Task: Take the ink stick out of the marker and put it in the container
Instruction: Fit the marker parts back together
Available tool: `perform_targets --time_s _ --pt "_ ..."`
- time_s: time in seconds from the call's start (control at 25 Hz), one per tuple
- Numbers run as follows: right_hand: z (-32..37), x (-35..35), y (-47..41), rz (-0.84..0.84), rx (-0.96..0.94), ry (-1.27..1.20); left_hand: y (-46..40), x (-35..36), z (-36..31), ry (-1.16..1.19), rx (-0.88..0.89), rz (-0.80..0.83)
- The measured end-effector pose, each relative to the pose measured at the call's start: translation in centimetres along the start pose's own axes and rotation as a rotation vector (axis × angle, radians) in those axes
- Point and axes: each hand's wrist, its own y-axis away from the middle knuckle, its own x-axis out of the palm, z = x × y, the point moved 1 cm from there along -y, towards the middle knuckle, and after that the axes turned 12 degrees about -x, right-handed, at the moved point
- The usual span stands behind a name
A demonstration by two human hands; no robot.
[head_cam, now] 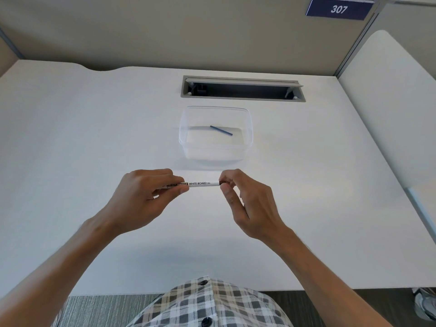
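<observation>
A white whiteboard marker (203,184) lies level in the air above the desk, held at both ends. My left hand (146,192) grips its left part, with fingers over the barrel. My right hand (238,197) pinches the dark end piece at the marker's right tip between thumb and fingers. Just beyond the hands stands a clear plastic container (215,151), and a thin blue ink stick (221,130) lies on its floor.
The white desk (82,128) has an open grey cable slot (243,87) behind the container. Beige partition walls close off the back, with a blue sign reading 307 (339,8). A second desk surface (398,109) stands at the right.
</observation>
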Motion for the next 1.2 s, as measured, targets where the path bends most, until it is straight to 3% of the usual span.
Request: perform_targets --time_s 0.2,0.36,0.56,0.8,0.88,1.04,1.2 --pt "-0.6 0.0 -0.3 0.038 -0.172 0.183 -0.1 0.0 -0.1 0.095 -0.064 0.071" --pt "-0.8 0.0 -0.4 0.03 -0.167 0.121 0.0 0.0 0.0 0.1 -0.044 0.084" --pt "-0.6 0.1 0.1 0.097 0.045 -0.219 0.3 -0.1 -0.4 0.003 0.018 0.038" --pt "0.4 0.3 0.0 0.114 0.433 -0.705 0.4 -0.6 -1.1 -0.372 0.255 -0.119" --pt "0.5 0.0 -0.2 0.115 0.483 -0.775 0.5 -0.6 -1.1 -0.411 0.281 -0.136" --pt "0.8 -0.2 0.0 0.112 0.358 -0.464 0.6 -0.5 -0.8 -0.215 0.171 -0.086" --pt "1.4 -0.5 -0.1 0.04 0.046 -0.027 0.9 -0.4 -0.6 0.071 0.018 0.024"
